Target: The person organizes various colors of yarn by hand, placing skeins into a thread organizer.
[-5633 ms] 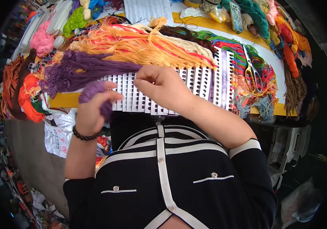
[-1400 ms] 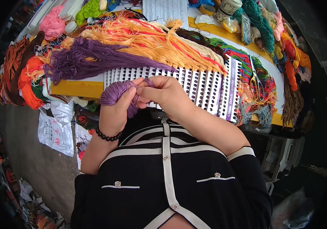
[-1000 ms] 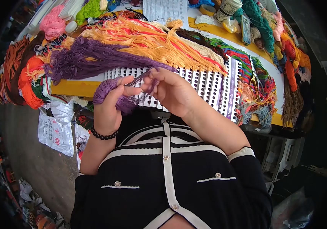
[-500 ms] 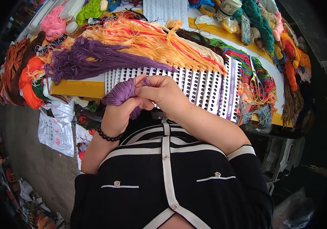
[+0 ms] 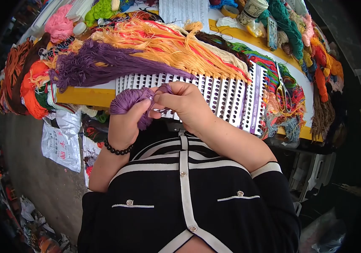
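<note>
A bundle of purple thread (image 5: 125, 101) is in my left hand (image 5: 125, 122), whose fingers are wrapped round it near the table's front edge. My right hand (image 5: 184, 103) pinches the bundle's right end, close beside my left thumb. Under and behind my hands lie white punched cards (image 5: 222, 97) with rows of holes. Dark purple thread (image 5: 92, 65) and orange thread (image 5: 159, 42) spread out from the cards' far edge. The fingertips of both hands nearly meet, and part of the thread between them is hidden.
Scissors (image 5: 282, 90) lie on multicoloured threads at the right. Farther back are a phone (image 5: 272, 33), a patterned cup (image 5: 252, 10) and a printed sheet (image 5: 184, 14). Orange-red yarn (image 5: 35, 90) hangs at the left edge. A white plastic bag (image 5: 61, 147) hangs below.
My left hand has shifted slightly left with the purple bundle, and its thumb now points up. My right hand has moved slightly to the right, its pinch still on the thread.
</note>
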